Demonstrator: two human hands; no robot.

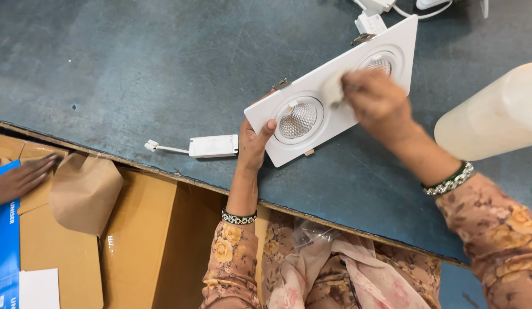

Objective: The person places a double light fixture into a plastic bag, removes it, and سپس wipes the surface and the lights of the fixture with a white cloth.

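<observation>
Floral sleeves lowest in view; left hand (253, 144) grips white rectangular twin-lamp fixture (334, 91) by its edge, right hand (375, 102) presses small white cloth pad (333, 90) on it, over grey-blue desk (134, 68)

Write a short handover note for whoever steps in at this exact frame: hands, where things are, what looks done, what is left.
Left hand: grips the near corner of the white twin downlight fixture, thumb on its face, steadying it tilted on the blue-grey worktable.
Right hand: presses a small white cloth pad on the fixture face between the two lamps; the hand is blurred.
Nearby: white driver box with its lead lies left of the fixture; a translucent plastic bottle on the right; open cardboard cartons below the table edge, another person's hand on them.
Done: cannot tell how much is wiped.
Left: the rest of the face.
</observation>
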